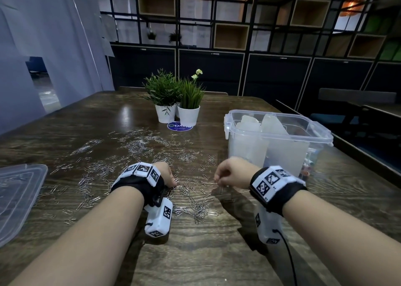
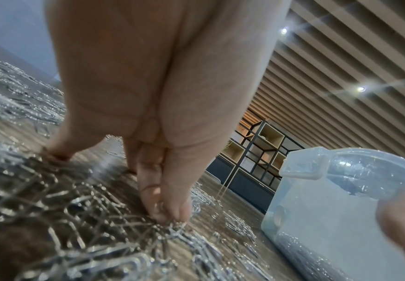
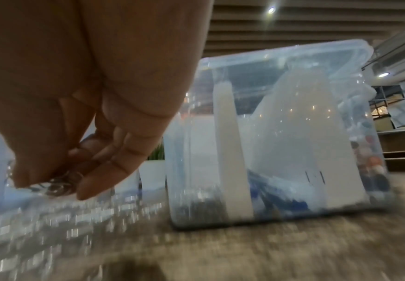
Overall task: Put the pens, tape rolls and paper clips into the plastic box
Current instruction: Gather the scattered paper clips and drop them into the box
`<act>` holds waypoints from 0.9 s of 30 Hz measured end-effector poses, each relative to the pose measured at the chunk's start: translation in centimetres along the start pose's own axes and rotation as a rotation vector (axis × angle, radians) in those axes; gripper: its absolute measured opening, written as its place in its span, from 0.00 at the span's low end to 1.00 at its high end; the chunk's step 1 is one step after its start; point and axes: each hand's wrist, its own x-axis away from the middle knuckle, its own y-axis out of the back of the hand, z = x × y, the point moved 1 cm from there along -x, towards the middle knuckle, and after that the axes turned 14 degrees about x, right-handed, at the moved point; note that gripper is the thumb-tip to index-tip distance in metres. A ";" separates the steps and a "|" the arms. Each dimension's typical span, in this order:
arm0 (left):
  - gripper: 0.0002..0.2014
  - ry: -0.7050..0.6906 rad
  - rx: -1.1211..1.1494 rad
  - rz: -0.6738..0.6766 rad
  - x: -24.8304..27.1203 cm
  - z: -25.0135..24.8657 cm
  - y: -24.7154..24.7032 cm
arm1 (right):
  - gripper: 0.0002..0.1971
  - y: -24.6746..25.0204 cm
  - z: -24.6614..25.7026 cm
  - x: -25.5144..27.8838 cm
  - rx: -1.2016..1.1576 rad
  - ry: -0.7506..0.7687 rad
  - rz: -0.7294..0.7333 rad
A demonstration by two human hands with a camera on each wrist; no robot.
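Silver paper clips (image 1: 138, 149) lie scattered over the dark wooden table (image 1: 206, 253), with a denser heap (image 1: 195, 207) between my hands. My left hand (image 1: 167, 175) is down on the table, thumb and fingertips (image 2: 170, 214) pinching clips from the heap (image 2: 100, 228). My right hand (image 1: 230, 175) hangs a little above the table, fingers curled round a small bunch of clips (image 3: 57, 184); one clip (image 1: 221, 190) dangles below it. The clear plastic box (image 1: 275, 142) stands open just right of that hand, holding white tape rolls (image 3: 300, 136) and pens (image 3: 369, 165).
The box's clear lid (image 1: 19, 199) lies at the left table edge. Two potted plants (image 1: 175, 99) in white pots stand at the table's middle back, on a blue round sticker (image 1: 179, 127). Dark shelving fills the background; a chair stands far right.
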 end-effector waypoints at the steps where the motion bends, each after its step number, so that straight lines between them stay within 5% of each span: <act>1: 0.15 0.000 0.011 -0.001 0.0 0.0 0.0 | 0.02 1.3 0.0 0.3 -0.042 0.002 -0.046; 6: 0.17 -0.008 0.020 -0.041 -0.2 0.2 -0.2 | 0.12 9.0 -0.9 1.1 -0.145 0.019 -0.421; 11: 0.16 0.002 0.010 -0.030 -1.0 0.5 -0.5 | 0.05 11.6 -4.5 0.0 -0.198 -0.185 -0.684; 16: 0.17 -0.005 0.044 -0.060 -1.4 0.8 -0.7 | 0.06 9.0 -6.3 -1.2 -0.127 -0.246 -0.532; 21: 0.17 0.021 0.067 -0.093 -1.3 0.6 -0.1 | 0.12 9.3 -7.5 1.3 -0.085 -0.253 -0.564; 24: 0.16 0.041 0.141 -0.169 -1.3 0.0 1.0 | 0.20 8.7 -9.5 3.0 0.092 -0.348 -0.369; 27: 0.11 -0.108 0.264 -0.302 -0.9 -2.3 2.3 | 0.25 7.9 -10.6 3.4 0.237 -0.382 -0.296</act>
